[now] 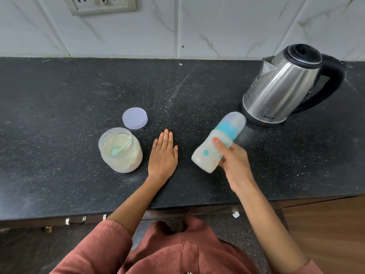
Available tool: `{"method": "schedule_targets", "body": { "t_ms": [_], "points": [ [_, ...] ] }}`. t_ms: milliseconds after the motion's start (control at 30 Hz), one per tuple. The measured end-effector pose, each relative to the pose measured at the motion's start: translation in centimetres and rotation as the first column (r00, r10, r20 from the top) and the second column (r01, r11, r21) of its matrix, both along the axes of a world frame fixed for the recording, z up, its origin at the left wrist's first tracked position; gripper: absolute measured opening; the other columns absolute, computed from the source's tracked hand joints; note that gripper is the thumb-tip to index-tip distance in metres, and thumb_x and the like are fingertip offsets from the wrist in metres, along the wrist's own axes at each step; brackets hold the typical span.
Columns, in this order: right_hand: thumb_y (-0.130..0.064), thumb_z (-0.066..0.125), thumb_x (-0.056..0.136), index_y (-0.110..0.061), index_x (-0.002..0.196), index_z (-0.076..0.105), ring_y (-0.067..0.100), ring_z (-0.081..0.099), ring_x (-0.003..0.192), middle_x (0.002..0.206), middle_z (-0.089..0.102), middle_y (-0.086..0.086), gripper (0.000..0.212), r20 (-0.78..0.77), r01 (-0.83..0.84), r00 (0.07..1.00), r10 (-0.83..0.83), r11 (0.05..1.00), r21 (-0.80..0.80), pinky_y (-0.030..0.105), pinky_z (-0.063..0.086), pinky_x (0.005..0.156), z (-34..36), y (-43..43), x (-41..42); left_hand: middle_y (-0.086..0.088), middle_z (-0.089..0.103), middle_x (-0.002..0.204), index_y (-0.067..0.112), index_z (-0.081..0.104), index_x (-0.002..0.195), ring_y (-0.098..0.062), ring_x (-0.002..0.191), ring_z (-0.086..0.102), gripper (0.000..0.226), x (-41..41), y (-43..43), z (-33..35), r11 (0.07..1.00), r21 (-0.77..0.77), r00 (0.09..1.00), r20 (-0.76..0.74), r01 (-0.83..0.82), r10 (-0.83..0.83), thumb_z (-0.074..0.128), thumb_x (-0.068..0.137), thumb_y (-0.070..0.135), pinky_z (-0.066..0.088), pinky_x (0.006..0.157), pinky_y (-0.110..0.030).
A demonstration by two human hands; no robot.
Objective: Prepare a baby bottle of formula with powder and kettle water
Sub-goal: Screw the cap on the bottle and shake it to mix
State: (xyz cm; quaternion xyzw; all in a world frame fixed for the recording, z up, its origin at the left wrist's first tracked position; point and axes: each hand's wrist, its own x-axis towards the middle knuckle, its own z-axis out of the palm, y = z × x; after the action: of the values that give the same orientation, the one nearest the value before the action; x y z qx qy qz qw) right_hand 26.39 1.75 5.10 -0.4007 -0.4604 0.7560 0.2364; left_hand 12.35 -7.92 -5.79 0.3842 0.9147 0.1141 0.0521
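Rust sleeve [98,250] nearest; right hand [235,163] grips tilted bottle [209,153] by its lower half, left hand [163,155] flat.

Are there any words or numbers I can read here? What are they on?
On the kettle: one small white word on its black base, too small to read surely.
On the baby bottle: only coloured shapes, blurred; no words.
On the powder jar and its lid: no writing.
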Motion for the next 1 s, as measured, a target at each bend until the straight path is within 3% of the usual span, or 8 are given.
{"method": "schedule_targets", "body": {
  "t_ms": [100,267,467,600,667,833,900,1000],
  "points": [
    [-0.012,0.069,0.077,-0.017,0.091,0.067,0.014,0.064,0.09,0.089,0.07,-0.003,0.016,0.116,-0.151,0.983,0.139,0.983,0.102,0.031,0.052,0.082,0.0,-0.1,0.5,-0.007,0.002,0.157,0.008,0.006,0.147,-0.018,0.145,0.001,0.052,0.0,0.0,0.0,1.0,0.002,1.0,-0.001,-0.003,0.003,0.018,0.101,0.029,-0.001,0.116,-0.032],
    [-0.017,0.061,0.085,-0.02,0.095,0.061,0.008,0.064,0.089,0.097,0.066,-0.004,0.01,-0.128,0.239,0.958,-0.255,0.963,-0.127,0.022,0.056,0.072,0.6,1.2,-0.4,-0.008,0.002,0.157,0.007,0.006,0.147,-0.019,0.145,0.001,0.052,0.1,0.0,0.0,1.0,0.008,1.0,-0.001,0.002,-0.002,0.017,0.101,0.029,-0.001,0.117,-0.032],
    [-0.011,0.066,0.079,-0.016,0.089,0.067,0.013,0.065,0.087,0.089,0.07,-0.001,0.012,0.073,-0.152,0.986,0.149,0.988,0.03,0.028,0.054,0.078,0.0,-0.5,0.4,-0.008,0.004,0.157,0.008,0.007,0.147,-0.019,0.145,0.002,0.052,0.0,0.1,-0.1,1.0,0.017,1.0,-0.005,-0.005,0.005,0.019,0.101,0.029,-0.001,0.116,-0.032],
    [-0.013,0.06,0.086,-0.019,0.091,0.062,0.007,0.065,0.084,0.092,0.068,-0.004,0.008,-0.152,0.206,0.961,-0.231,0.965,-0.164,0.023,0.057,0.07,0.7,1.1,-0.1,-0.009,0.005,0.157,0.007,0.009,0.147,-0.019,0.145,0.003,0.052,0.1,0.0,-0.1,1.0,0.028,1.0,-0.001,-0.002,0.002,0.019,0.101,0.028,0.001,0.117,-0.033],
    [-0.014,0.06,0.086,-0.021,0.095,0.061,0.007,0.065,0.086,0.096,0.066,-0.005,0.011,-0.171,0.255,0.944,-0.284,0.951,-0.173,0.022,0.057,0.071,0.4,1.2,-0.3,-0.008,0.004,0.157,0.007,0.008,0.147,-0.019,0.145,0.003,0.052,0.1,0.0,-0.1,1.0,0.026,1.0,-0.002,0.0,0.0,0.018,0.101,0.029,0.0,0.117,-0.033],
    [-0.01,0.067,0.078,-0.013,0.096,0.067,0.013,0.066,0.087,0.09,0.071,-0.001,0.018,0.07,-0.176,0.982,0.174,0.984,0.019,0.031,0.054,0.081,-0.3,-0.8,0.6,-0.007,0.003,0.157,0.008,0.006,0.147,-0.018,0.145,0.001,0.052,0.0,0.1,-0.1,1.0,0.014,1.0,0.001,-0.004,0.004,0.018,0.101,0.029,0.0,0.117,-0.032],
    [-0.01,0.065,0.079,-0.015,0.092,0.066,0.013,0.065,0.087,0.091,0.07,-0.001,0.014,0.016,-0.088,0.996,0.088,0.996,0.006,0.03,0.054,0.08,-0.1,-0.2,0.4,-0.008,0.003,0.157,0.007,0.007,0.147,-0.019,0.145,0.002,0.052,0.0,0.1,-0.1,1.0,0.018,1.0,0.0,-0.004,0.004,0.018,0.101,0.029,0.0,0.117,-0.032],
    [-0.014,0.06,0.086,-0.016,0.099,0.061,0.01,0.064,0.093,0.101,0.067,-0.001,0.014,-0.173,0.198,0.957,-0.232,0.961,-0.194,0.026,0.056,0.079,0.6,1.0,-0.3,-0.008,0.004,0.157,0.007,0.008,0.147,-0.019,0.145,0.003,0.052,0.1,0.1,-0.1,1.0,0.022,1.0,-0.007,-0.002,0.003,0.018,0.101,0.029,0.0,0.117,-0.032]
  ]
}}
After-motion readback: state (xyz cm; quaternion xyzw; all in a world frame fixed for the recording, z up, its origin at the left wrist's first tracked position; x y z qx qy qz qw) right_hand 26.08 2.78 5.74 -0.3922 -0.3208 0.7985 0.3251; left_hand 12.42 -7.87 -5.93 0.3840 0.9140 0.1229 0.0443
